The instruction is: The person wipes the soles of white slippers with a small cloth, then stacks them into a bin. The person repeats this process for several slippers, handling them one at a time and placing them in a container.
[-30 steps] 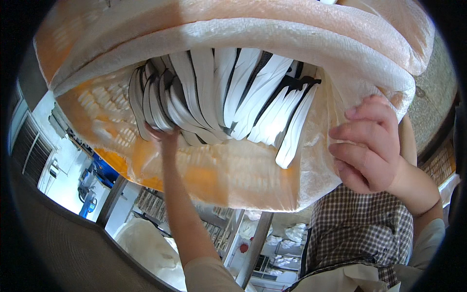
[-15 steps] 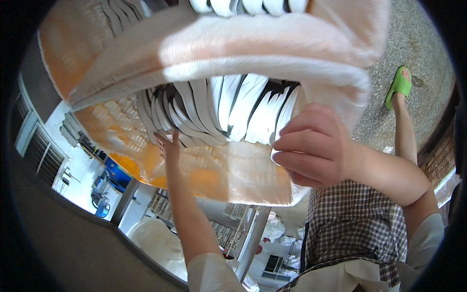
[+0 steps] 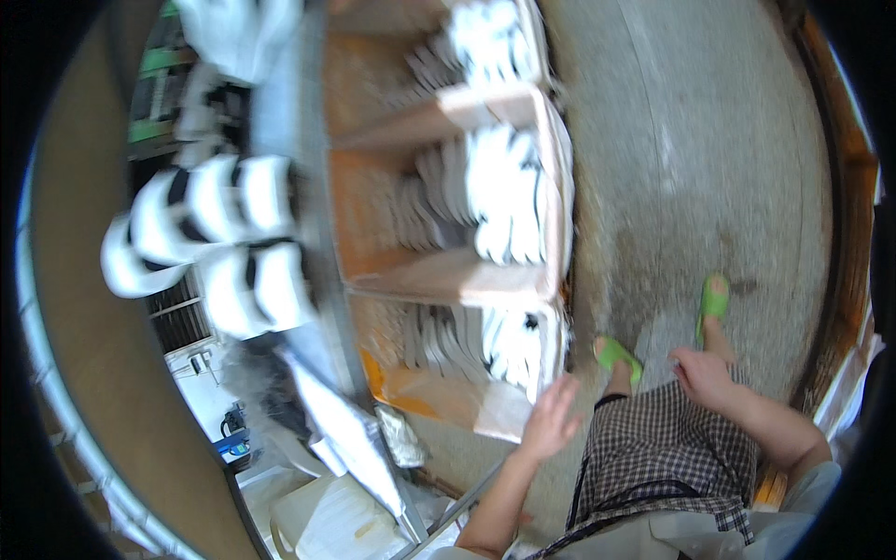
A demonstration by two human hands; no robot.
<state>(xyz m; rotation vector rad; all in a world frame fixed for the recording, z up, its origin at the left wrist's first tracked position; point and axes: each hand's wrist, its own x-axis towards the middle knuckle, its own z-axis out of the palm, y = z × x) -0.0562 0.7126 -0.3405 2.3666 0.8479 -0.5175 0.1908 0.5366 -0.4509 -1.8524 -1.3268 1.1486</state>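
My left hand (image 3: 553,418) is held with fingers apart and nothing in it. It is just off the near right corner of the nearest orange crate (image 3: 439,399). That crate has a pale lining and holds upright rows of white curved pieces (image 3: 509,345) with dark gaps between them. My right hand (image 3: 705,378) hangs in front of the checked apron (image 3: 644,448), away from the crates. Its finger and thumb look apart and no object shows in it, though its other fingers are partly hidden.
Beyond it stand a middle crate (image 3: 553,201) and a far crate (image 3: 534,47), both holding similar white pieces. At left, blurred white-and-black curved pieces (image 3: 219,201) lie by a bench. Concrete floor (image 3: 691,140) runs along the right. Green slippers (image 3: 713,297) are on my feet.
Both hands have come away from the white pieces and out of the crate. The view has pulled back, showing a row of crates, the bench side and both feet.
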